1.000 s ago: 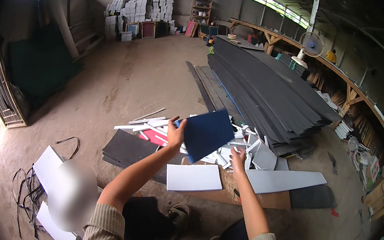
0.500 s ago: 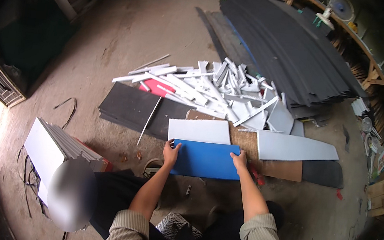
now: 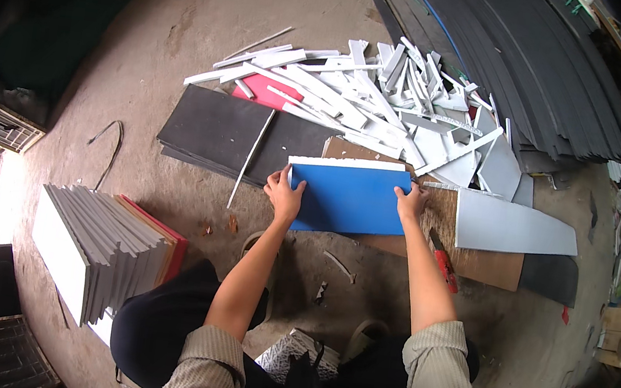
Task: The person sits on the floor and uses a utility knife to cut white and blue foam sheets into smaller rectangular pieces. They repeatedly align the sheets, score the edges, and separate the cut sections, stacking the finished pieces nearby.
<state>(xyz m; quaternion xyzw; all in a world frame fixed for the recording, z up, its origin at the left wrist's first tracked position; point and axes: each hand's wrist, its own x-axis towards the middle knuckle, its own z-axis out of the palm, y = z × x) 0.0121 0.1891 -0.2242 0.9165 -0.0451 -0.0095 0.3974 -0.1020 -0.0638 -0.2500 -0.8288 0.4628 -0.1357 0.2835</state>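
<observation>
Left hand (image 3: 284, 193) and right hand (image 3: 409, 203) grip opposite ends of flat blue rectangular panel (image 3: 349, 199), lying atop white panel (image 3: 345, 163) on brown board (image 3: 473, 260).

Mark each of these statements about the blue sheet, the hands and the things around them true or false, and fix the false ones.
1. Both hands hold the blue sheet by its side edges. True: left hand, right hand.
2. The blue sheet stands upright. False: it lies flat, over a white sheet.
3. White offcuts are piled beyond it. True.
4. A red-handled tool is in the right hand. False: it lies on the brown board.
5. A stack of panels stands to the person's right. False: to the left.
</observation>
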